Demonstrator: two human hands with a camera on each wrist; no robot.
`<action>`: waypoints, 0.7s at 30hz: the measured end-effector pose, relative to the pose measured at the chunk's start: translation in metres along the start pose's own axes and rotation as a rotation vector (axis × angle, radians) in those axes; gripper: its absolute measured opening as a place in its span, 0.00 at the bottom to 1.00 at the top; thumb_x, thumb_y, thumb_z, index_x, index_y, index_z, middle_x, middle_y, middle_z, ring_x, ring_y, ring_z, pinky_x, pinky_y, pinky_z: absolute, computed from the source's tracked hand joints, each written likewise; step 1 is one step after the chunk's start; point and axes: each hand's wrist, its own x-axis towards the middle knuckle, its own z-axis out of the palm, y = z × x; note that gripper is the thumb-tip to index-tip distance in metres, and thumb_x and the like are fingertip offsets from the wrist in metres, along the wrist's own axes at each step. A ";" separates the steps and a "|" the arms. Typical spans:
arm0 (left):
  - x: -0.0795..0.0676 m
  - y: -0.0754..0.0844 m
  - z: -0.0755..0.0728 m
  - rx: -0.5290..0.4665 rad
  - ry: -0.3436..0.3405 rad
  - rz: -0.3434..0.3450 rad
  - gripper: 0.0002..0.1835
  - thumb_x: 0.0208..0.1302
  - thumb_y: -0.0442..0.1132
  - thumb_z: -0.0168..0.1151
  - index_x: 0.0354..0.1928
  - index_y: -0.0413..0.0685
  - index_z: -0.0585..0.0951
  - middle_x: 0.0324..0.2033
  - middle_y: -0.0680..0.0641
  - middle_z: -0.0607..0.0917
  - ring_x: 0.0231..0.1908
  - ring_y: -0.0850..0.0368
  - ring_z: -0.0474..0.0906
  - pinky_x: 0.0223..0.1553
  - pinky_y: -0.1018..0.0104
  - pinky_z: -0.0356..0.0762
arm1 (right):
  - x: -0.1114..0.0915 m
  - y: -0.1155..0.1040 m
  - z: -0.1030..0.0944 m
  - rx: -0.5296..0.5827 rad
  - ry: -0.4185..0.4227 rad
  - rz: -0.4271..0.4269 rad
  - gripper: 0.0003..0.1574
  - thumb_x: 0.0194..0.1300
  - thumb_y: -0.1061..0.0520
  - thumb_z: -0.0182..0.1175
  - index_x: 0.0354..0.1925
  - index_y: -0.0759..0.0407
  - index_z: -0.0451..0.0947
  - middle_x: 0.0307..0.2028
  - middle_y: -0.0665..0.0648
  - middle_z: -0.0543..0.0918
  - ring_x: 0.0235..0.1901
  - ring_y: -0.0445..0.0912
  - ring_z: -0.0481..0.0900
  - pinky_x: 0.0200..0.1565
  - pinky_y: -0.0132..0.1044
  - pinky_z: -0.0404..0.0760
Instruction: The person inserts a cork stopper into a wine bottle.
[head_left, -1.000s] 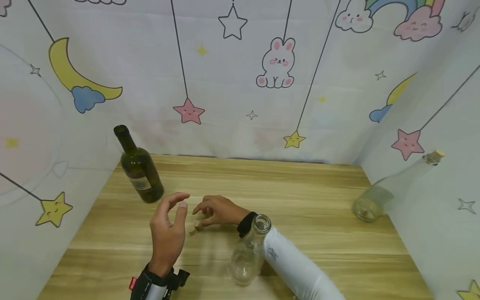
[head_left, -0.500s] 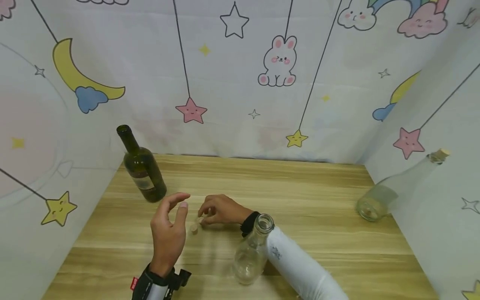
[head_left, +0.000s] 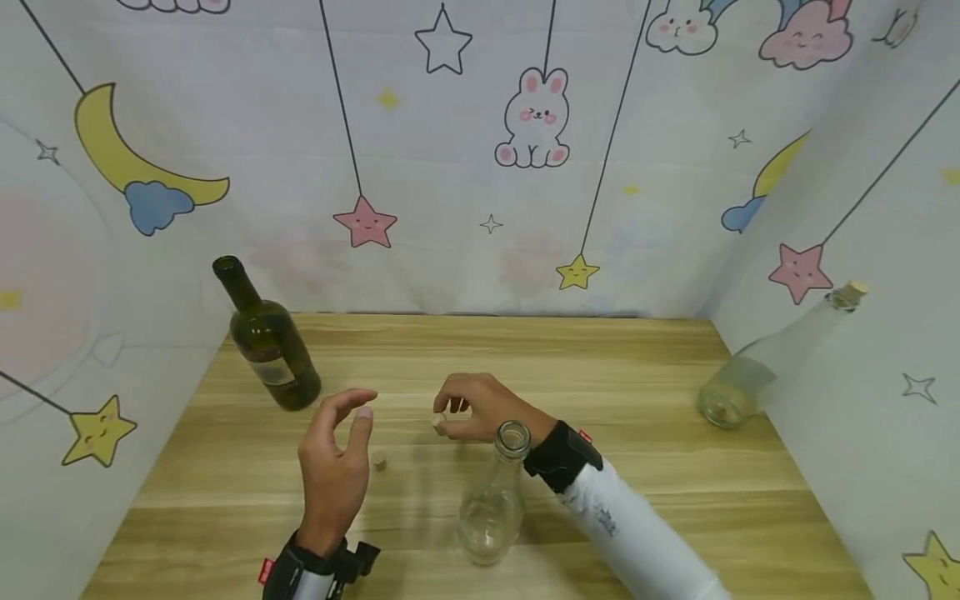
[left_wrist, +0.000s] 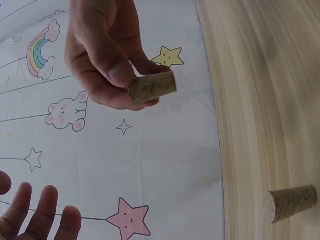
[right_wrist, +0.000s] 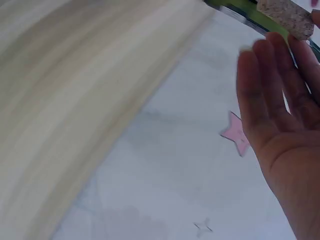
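Between thumb and fingertips my right hand point(head_left: 483, 408) pinches a cork point(left_wrist: 153, 87), lifted off the table; the cork point(right_wrist: 287, 17) also shows at the top of the right wrist view. My left hand point(head_left: 336, 467) hovers at the left with thumb and fingers apart, holding nothing. A second cork point(head_left: 379, 461) stands upright on the table just right of the left hand; in the left wrist view this cork point(left_wrist: 291, 204) is at the lower right. A clear glass bottle point(head_left: 491, 512) with an uncorked mouth stands in front of my right wrist.
A dark green wine bottle point(head_left: 276, 354), its mouth uncorked, stands at the back left. At the right a clear bottle point(head_left: 780, 358) has a cork point(head_left: 852, 292) in its neck. Printed cloth walls point(head_left: 450, 275) enclose the wooden table point(head_left: 600, 358) at the back and sides.
My right hand has picked up one of the two corks and carried it up and to the right. The other cork and my left hand have stayed in place.
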 end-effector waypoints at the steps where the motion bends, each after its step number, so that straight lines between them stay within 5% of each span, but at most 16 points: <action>1: 0.000 0.000 0.000 -0.002 -0.002 0.001 0.10 0.72 0.30 0.57 0.52 0.40 0.82 0.50 0.46 0.84 0.57 0.56 0.76 0.61 0.49 0.67 | -0.003 -0.004 -0.006 0.007 0.003 0.003 0.08 0.64 0.57 0.68 0.42 0.57 0.82 0.39 0.52 0.84 0.39 0.44 0.82 0.43 0.44 0.87; 9: -0.001 0.003 0.003 0.003 -0.012 0.005 0.10 0.72 0.29 0.57 0.52 0.41 0.82 0.50 0.48 0.85 0.57 0.59 0.76 0.61 0.54 0.68 | -0.024 -0.041 -0.057 -0.007 0.105 0.005 0.09 0.65 0.59 0.67 0.43 0.59 0.83 0.39 0.51 0.87 0.39 0.43 0.85 0.43 0.41 0.87; 16: -0.003 0.005 0.005 0.004 -0.016 0.001 0.10 0.72 0.29 0.57 0.51 0.41 0.82 0.49 0.49 0.85 0.56 0.59 0.76 0.60 0.55 0.68 | -0.047 -0.070 -0.099 -0.067 0.364 -0.121 0.12 0.60 0.63 0.70 0.44 0.58 0.85 0.39 0.52 0.88 0.39 0.44 0.85 0.42 0.41 0.86; 21: -0.004 0.007 0.007 0.003 -0.020 -0.002 0.10 0.72 0.30 0.57 0.51 0.42 0.82 0.49 0.49 0.85 0.56 0.60 0.76 0.60 0.55 0.68 | -0.058 -0.099 -0.119 0.025 0.541 -0.296 0.12 0.65 0.57 0.66 0.42 0.65 0.84 0.35 0.57 0.87 0.36 0.46 0.83 0.43 0.33 0.83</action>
